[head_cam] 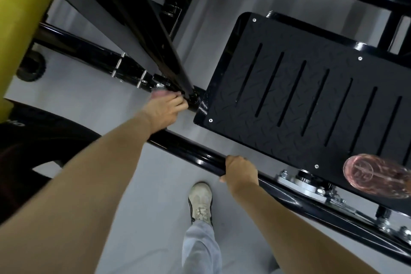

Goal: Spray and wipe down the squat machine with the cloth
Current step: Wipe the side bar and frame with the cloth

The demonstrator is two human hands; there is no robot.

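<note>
The right fingers (pixel 236 159) are curling over the lower frame tube (pixel 189 149) of the squat machine (pixel 89 51), the right hand (pixel 241 172) gripping it firmly. The left fingers (pixel 178 101) are bending against the joint (pixel 194 98) where the slanted bar (pixel 142 29) is meeting the frame. The left hand (pixel 164 110) is blurring, so I cannot tell whether it is pinching a cloth. Just beside the joint, the footplate (pixel 300 95) is carrying a pink bottle (pixel 375 177) lying on its side. A shoe (pixel 200 200) is standing on the grey floor (pixel 144 207) below the tube, and a yellow pad (pixel 20 18) is crowding the left edge.
</note>
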